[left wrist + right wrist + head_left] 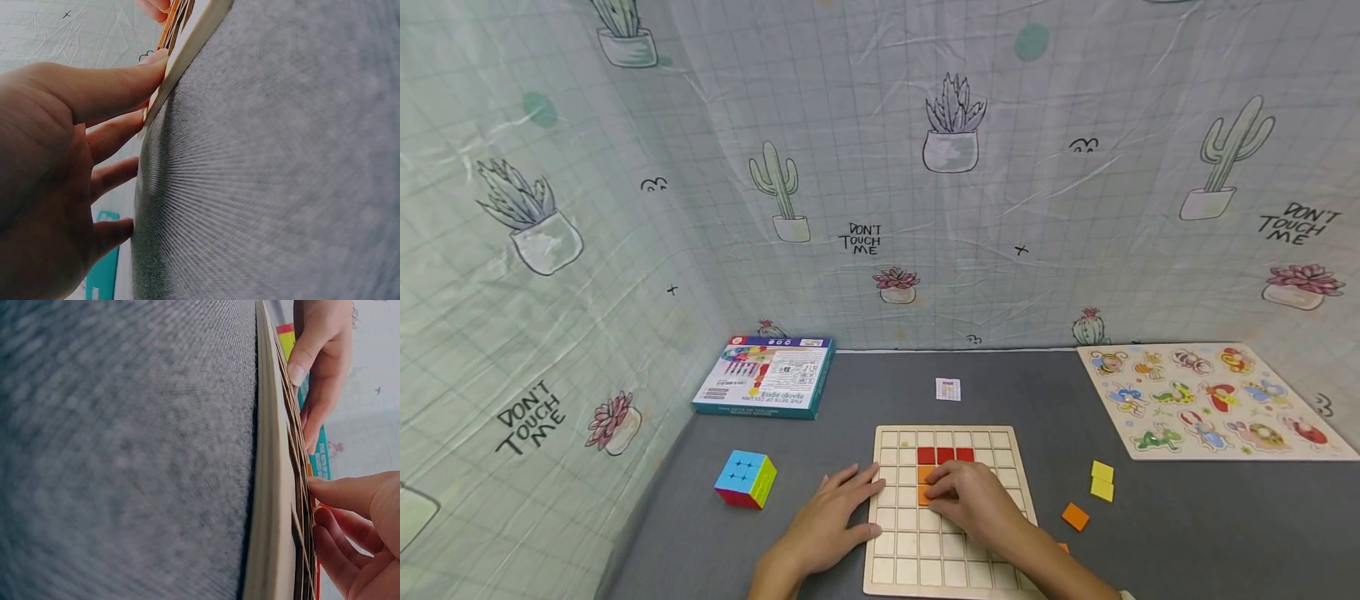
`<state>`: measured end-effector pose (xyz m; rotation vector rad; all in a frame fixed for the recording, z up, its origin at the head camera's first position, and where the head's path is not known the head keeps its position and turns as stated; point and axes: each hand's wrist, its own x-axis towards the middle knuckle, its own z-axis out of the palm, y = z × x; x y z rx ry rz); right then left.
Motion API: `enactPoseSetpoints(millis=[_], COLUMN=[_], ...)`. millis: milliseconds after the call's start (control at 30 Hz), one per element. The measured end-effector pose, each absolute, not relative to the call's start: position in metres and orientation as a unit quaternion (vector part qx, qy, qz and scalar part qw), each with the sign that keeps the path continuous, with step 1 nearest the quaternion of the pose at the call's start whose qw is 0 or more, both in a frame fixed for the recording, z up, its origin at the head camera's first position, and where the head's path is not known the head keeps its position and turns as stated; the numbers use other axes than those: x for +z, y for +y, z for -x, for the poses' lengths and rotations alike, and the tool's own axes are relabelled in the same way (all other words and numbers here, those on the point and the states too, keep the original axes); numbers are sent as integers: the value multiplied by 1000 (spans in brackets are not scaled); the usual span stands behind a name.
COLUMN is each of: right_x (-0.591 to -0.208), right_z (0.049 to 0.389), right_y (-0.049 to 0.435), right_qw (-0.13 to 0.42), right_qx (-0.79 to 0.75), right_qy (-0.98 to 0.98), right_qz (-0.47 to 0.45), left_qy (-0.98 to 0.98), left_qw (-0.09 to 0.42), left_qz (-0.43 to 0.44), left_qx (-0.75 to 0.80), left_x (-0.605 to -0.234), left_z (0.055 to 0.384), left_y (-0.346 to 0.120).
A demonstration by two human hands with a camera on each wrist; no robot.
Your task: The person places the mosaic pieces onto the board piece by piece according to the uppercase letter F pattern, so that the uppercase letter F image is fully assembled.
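Observation:
A wooden grid board lies on the grey table. Three red tiles sit side by side in one of its upper rows. Below the leftmost red one, two orange tiles form a column. My right hand is over the board, thumb and index finger pinching the lower orange tile at its cell; the fingers partly cover it. My left hand rests at the board's left side with fingers spread. In the left wrist view, its thumb touches the board's edge.
Right of the board lie two yellow tiles and a loose orange tile, with another partly behind the right forearm. A puzzle cube is at left, a flat box behind it. Farther back are a small printed card and an insect-picture board.

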<state>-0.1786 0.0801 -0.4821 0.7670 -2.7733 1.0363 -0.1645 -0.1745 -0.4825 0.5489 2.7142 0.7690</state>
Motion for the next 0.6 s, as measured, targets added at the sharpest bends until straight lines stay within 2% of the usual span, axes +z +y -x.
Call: enactPoseSetpoints(millis=[200,467,600], right_x=[-479,-467,-457], right_z=[181,190,191], right_y=[84,111,133], right_qw=[15,-76,-70], right_qx=[352,420,411], right_qy=[-898,-857,-860], right_qz=[-264,-288,-294], left_qy=[936,939,937], left_qw=[134,135,132], left_qz=[-190,-186,-189], left_qx=[263,258,261], left_x=[-481,-480,-480], left_z=[164,163,163], left_y=[-175,-174,-175])
